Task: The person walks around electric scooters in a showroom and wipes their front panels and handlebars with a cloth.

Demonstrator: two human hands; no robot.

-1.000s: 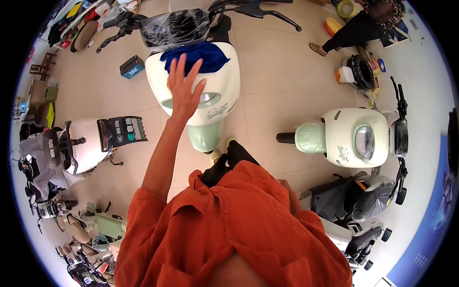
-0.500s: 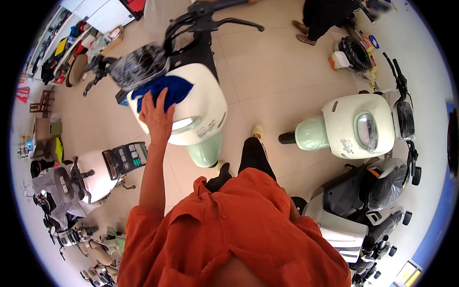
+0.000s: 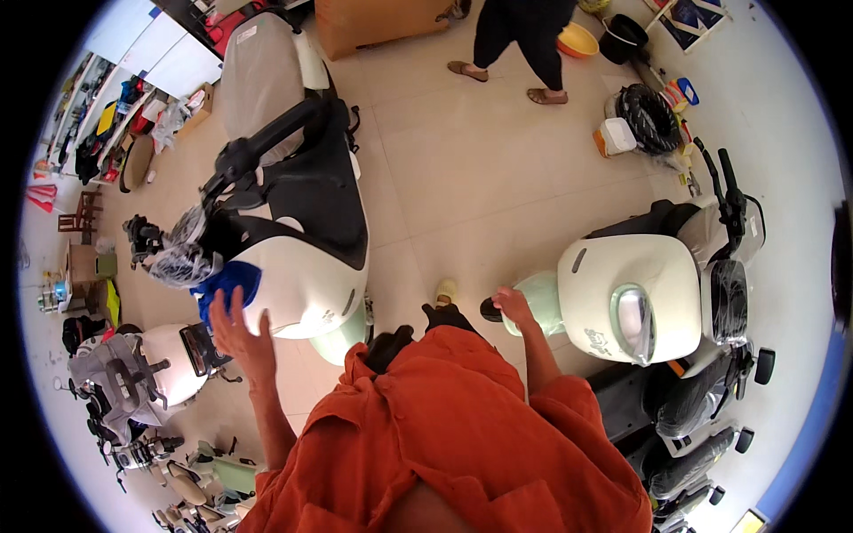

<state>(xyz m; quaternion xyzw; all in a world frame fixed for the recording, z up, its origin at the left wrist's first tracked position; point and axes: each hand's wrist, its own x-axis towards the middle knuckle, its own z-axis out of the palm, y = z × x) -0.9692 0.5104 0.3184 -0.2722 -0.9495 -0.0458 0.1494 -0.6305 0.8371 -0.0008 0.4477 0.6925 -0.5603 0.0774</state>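
A blue cloth [image 3: 238, 282] lies against the cream front panel [image 3: 298, 284] of the scooter on my left, just below its plastic-wrapped display. My left hand [image 3: 244, 346] is open, fingers spread, with the fingertips overlapping the cloth's lower edge; whether they touch it I cannot tell. The scooter's handlebar [image 3: 258, 147] is turned, and a black footboard stretches behind it. My right hand [image 3: 514, 306] hangs with its fingers curled and nothing visible in them, over the pale green fender [image 3: 540, 302] of the cream scooter [image 3: 591, 302] on the right.
Dark scooters with wrapped seats [image 3: 693, 391] line the right side. More scooters [image 3: 169, 355] stand at left. A person in dark trousers [image 3: 520, 40] is on the tiled floor ahead, near a yellow basin [image 3: 577, 40], a black bucket [image 3: 622, 37] and wrapped tyres [image 3: 653, 118].
My left hand has come off its press on the cloth and spread its fingers. My right hand has come into view. The left scooter appears turned, and the other person stands farther left.
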